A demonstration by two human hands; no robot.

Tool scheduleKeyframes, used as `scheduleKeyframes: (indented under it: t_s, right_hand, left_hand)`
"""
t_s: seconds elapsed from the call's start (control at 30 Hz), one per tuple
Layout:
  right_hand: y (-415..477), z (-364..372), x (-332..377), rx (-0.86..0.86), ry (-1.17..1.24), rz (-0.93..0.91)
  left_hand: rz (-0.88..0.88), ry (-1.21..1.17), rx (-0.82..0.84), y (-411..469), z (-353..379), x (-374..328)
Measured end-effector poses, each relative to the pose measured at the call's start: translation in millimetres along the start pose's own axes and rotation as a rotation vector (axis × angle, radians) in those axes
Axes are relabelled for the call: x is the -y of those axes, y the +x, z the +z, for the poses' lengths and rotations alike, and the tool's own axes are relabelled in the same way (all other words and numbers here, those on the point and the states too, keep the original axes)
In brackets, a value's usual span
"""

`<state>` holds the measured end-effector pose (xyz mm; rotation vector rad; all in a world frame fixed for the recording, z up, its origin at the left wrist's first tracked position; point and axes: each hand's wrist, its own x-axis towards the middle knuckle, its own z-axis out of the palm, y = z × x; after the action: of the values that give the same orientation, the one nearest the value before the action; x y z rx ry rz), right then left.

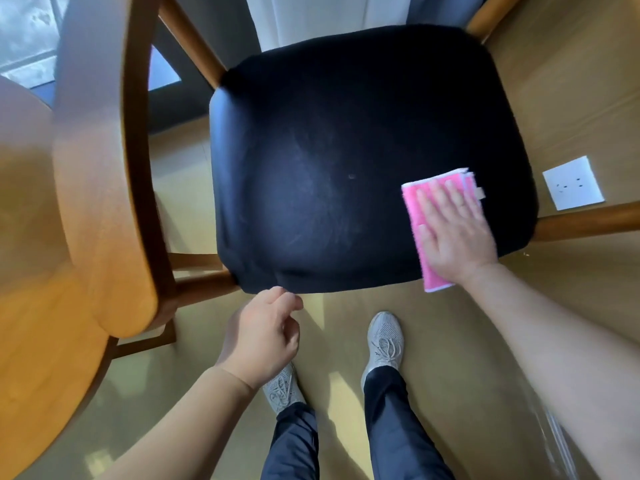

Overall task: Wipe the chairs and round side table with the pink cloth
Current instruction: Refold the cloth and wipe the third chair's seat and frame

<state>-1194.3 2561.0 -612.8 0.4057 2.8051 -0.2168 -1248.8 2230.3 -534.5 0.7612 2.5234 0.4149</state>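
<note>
A wooden chair with a black padded seat (pixel 329 150) fills the middle of the head view. A folded pink cloth (pixel 414 209) lies on the seat's front right corner, its lower end hanging past the edge. My right hand (pixel 453 230) presses flat on the cloth with straight fingers. My left hand (pixel 263 334) hovers just in front of the seat's front edge, fingers loosely curled, holding nothing. The chair's curved wooden backrest (pixel 100 188) runs down the left. Part of a round wooden table top (pixel 38 341) shows at the far left.
Wooden chair legs (pixel 585 220) stick out at the right and back. A white floor socket plate (pixel 573 183) sits right of the seat. My two feet in grey shoes (pixel 386 341) stand on the tan floor in front of the chair. A window and curtain are behind.
</note>
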Motion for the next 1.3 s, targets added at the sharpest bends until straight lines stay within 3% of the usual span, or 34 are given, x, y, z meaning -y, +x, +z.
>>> scheduleKeyframes:
  t_s: [0.07, 0.17, 0.4, 0.8, 1.07, 1.3]
  right_hand:
    - [-1.6, -5.1, -37.1, -0.009, -0.001, 0.155]
    - [0.0, -18.7, -61.4, 0.041, 0.0, 0.235]
    - [-2.5, -124.4, -5.2, 0.024, 0.106, 0.231]
    - [-105.6, -363.0, 114.6, -0.097, 0.47, -0.349]
    - [-94.3, -421.6, 161.2, -0.089, 0.477, -0.506]
    - [-71.7, -415.4, 211.3, 0.081, 0.497, -0.521]
  left_hand:
    - [0.016, 0.0, -0.019, 2.7, -0.3, -5.9]
    - [0.045, -0.009, -0.029, 3.6, -7.3, -16.1]
    - [-0.01, -0.081, -0.079, -2.8, -70.7, -71.4]
    - [-0.038, -0.317, -0.23, -49.5, -236.1, -184.6]
    - [0.004, -0.631, -0.24, -70.6, -293.5, -175.7]
    - [-0.064, -0.739, -0.211, -70.9, -310.2, -130.4]
